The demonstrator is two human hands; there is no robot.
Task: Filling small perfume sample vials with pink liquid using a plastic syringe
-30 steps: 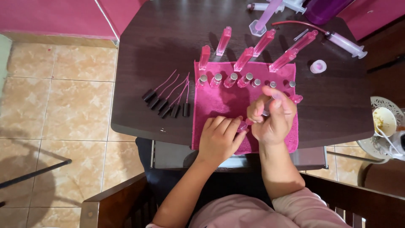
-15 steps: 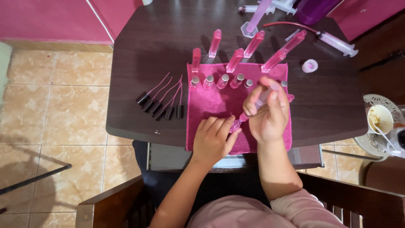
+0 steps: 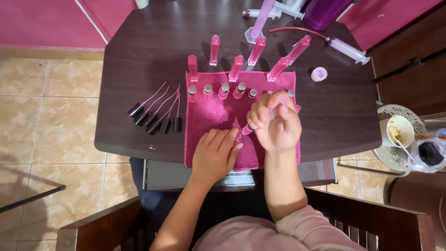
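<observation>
A: Two hands meet low on the pink towel [image 3: 218, 116] in the head view. The right hand [image 3: 275, 123] has its grip closed round a small syringe [image 3: 246, 129], pink tip pointing down and left. The left hand [image 3: 214, 155] lies with fingers curled over a small pink tube [image 3: 238, 138] right at that tip; its grip on the tube is hidden, so I cannot tell how firmly it holds.

B: So which step is that?

A: I judge it the filling of one tube from the syringe. The next move, as I read it, calls for a steady tip at the tube mouth and a slow press of the plunger.

B: And the other containers?

A: A row of silver-collared tubes [image 3: 222, 90] stands along the towel's far edge. Beyond it, taller clear pink tubes [image 3: 236, 68] stand on the dark surface [image 3: 139, 51]. Black-capped wands [image 3: 155, 114] lie fanned just left of the towel. A large syringe [image 3: 346, 49] with a red hose lies at the far right, near a small white ring-shaped piece [image 3: 318, 74]. A purple container [image 3: 325, 11] sits at the far edge; no label is readable on anything.
</observation>
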